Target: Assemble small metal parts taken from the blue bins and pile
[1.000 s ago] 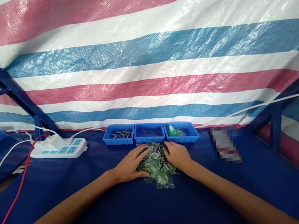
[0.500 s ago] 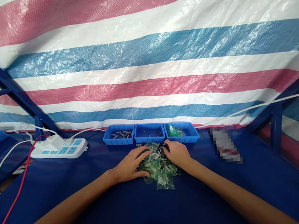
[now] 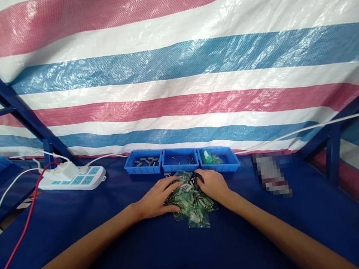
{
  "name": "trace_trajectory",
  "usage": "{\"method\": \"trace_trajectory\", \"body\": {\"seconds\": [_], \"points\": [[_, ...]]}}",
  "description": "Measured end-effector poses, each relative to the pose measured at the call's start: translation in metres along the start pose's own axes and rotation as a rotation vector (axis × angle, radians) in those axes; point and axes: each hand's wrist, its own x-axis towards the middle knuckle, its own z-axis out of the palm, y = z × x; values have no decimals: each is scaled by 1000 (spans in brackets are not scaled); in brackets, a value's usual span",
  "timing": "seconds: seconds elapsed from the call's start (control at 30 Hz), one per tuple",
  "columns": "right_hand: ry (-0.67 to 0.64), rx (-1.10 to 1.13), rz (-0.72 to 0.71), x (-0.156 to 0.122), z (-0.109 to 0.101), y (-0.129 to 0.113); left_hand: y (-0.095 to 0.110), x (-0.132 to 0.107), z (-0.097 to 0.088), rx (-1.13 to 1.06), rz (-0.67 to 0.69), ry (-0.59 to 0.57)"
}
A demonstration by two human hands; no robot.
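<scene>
A heap of small clear greenish plastic bags (image 3: 190, 202), with silvery metal pieces inside, lies on the blue table between my two hands. My left hand (image 3: 159, 197) rests on the heap's left side, fingers spread and thumb apart. On the far right side of the heap, my right hand (image 3: 214, 185) has its fingers curled in, near a small dark piece at the fingertips. What those fingers hold is too small to make out. Just behind the heap stand three blue bins: the left bin (image 3: 143, 169) has grey cylinders, the middle bin (image 3: 180, 167) thin metal pieces, the right bin (image 3: 220, 167) green bags.
A white power strip (image 3: 89, 179) with plugs lies at the left, and a red cable (image 3: 27, 218) runs down beside it. A blurred-out item (image 3: 272, 175) is on the right of the table (image 3: 193, 258). Behind hangs a striped tarp (image 3: 171, 62) between blue frame posts.
</scene>
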Motion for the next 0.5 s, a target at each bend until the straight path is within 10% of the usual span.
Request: {"method": "trace_trajectory", "body": {"seconds": [0.5], "points": [[-9, 17, -24, 2, 2, 2, 0, 2, -1, 3, -4, -13]]}}
